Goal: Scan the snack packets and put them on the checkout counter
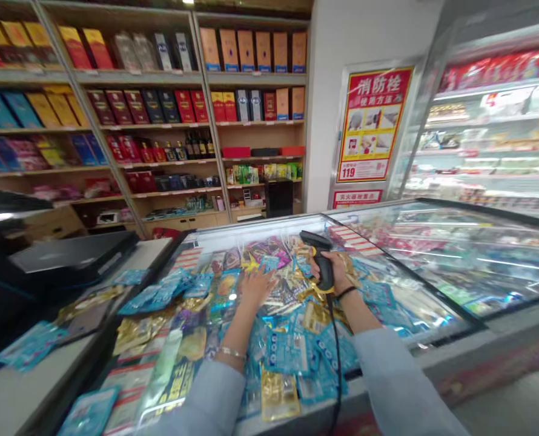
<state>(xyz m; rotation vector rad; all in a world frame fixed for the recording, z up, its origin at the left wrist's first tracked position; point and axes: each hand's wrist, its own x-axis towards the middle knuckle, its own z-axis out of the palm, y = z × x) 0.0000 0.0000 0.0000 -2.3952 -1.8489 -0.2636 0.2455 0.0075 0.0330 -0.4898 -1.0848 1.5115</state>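
Pale blue sleeves [399,375] reach over a glass top [415,287] covered with shiny packets.

The right hand [341,269] grips a black scanner [326,269], and its cord [337,357] hangs down toward the front. The left hand [255,287] is open with its fingers spread, near a small blue packet [270,262]. The scanner is to its right. A gold packet [278,393] lies between the arms, by the front edge.
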